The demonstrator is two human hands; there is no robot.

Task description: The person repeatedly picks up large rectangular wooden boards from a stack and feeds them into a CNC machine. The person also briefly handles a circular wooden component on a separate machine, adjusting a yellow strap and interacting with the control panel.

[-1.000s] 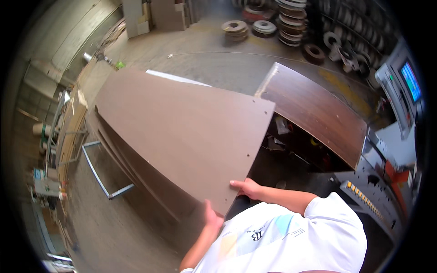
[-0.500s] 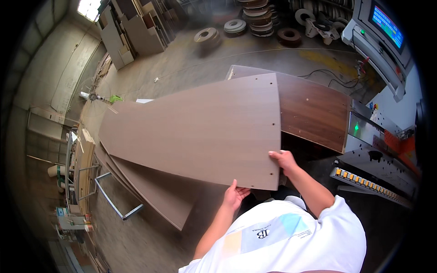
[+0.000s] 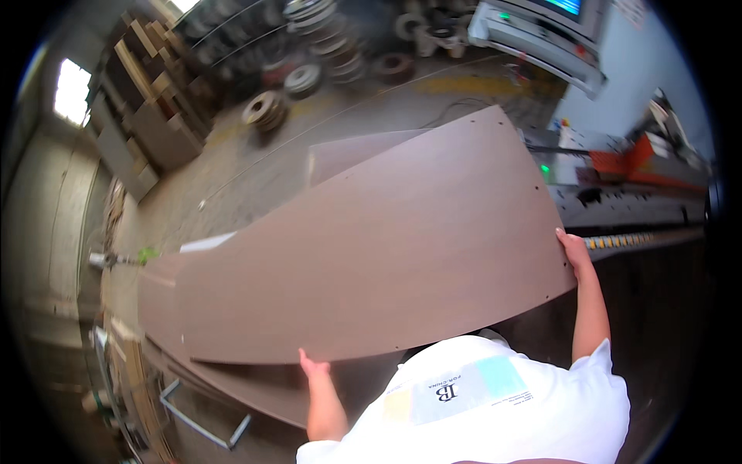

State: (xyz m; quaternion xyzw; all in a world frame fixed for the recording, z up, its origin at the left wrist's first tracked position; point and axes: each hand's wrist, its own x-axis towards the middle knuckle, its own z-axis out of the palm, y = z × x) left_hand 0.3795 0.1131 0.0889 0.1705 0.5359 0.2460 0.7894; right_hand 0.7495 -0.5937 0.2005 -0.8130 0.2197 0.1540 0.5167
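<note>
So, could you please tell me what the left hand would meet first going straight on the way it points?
The left hand would first meet the large brown panel at its near edge; whether fingers would slip underneath is unclear.

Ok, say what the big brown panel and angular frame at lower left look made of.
Panel: probably wood-based board with a smooth, low-sheen laminate, given its even brown face. Frame: likely metal, perhaps painted, given its slim, straight, pale bars.
</note>
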